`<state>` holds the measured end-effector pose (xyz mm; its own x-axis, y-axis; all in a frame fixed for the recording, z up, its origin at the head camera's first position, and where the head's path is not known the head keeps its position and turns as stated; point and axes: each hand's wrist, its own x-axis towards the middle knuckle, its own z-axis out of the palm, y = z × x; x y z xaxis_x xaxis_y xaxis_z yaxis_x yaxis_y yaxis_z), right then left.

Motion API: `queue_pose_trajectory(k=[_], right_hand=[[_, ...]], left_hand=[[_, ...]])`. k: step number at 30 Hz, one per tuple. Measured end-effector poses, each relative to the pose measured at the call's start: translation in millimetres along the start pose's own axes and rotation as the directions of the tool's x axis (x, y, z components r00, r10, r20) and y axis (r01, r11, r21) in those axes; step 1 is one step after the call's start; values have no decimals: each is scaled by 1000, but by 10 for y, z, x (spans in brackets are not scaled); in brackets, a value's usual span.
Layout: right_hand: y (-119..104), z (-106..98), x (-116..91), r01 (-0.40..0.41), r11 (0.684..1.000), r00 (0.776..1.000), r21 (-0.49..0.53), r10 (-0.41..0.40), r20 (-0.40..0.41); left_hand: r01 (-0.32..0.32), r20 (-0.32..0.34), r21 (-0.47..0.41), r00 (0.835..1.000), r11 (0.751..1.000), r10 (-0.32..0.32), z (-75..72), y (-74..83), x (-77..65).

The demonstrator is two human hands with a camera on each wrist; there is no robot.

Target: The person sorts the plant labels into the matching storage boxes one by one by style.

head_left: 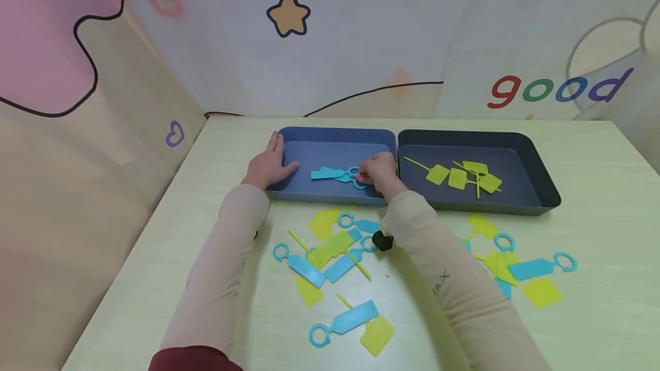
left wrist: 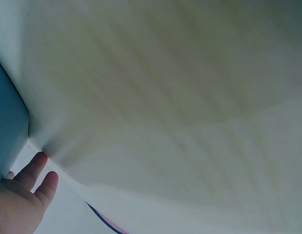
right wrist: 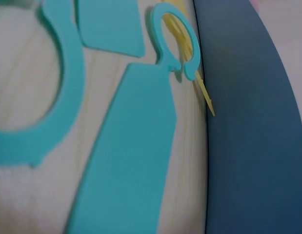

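Note:
Two blue ring-ended tags [head_left: 330, 174] lie overlapping in the left blue-grey tray [head_left: 330, 136]. My right hand [head_left: 380, 172] is over that tray's right part, its curled fingertips pinching a tag at the ring end. At the tray's left end my left hand [head_left: 268, 165] rests on the rim, fingers straight and thumb reaching over the inside. The left wrist view has only part of the left hand [left wrist: 24, 200] beside the tray wall [left wrist: 9, 117]. My right hand is out of the right wrist view, where a blue tag [right wrist: 131, 146] lies on the table.
A dark tray [head_left: 536, 202] stands against the left one and holds several yellow-green tags [head_left: 458, 178]. Blue and yellow-green tags lie mixed in a left pile [head_left: 330, 251] and a right pile [head_left: 531, 269] on the table [head_left: 170, 239]. A printed backdrop [head_left: 361, 44] rises behind.

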<state>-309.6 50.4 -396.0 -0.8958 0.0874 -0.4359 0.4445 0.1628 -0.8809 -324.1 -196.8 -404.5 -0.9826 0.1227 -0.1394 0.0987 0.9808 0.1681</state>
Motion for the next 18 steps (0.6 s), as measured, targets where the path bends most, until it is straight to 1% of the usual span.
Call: queue_pose_trajectory(k=[8,14,16,18], right_hand=[[-25,8,-38,41,990,998,-135,-46,-35],[-96,-40,-85,50,978,999,-203,-50,5],[-135,-70,-119,96,954,995,-283,-96,15],[-176,-97,-165,160,919,987,-361,-162,24]], left_hand=[[2,6,-7,1000,1000,-1,5,11,9],[2,7,-1,1000,1000,-2,10,-5,11],[3,8,1,1000,1000,-3,5,-6,6],[2,8,5,1000,1000,-2,-3,-2,-1]])
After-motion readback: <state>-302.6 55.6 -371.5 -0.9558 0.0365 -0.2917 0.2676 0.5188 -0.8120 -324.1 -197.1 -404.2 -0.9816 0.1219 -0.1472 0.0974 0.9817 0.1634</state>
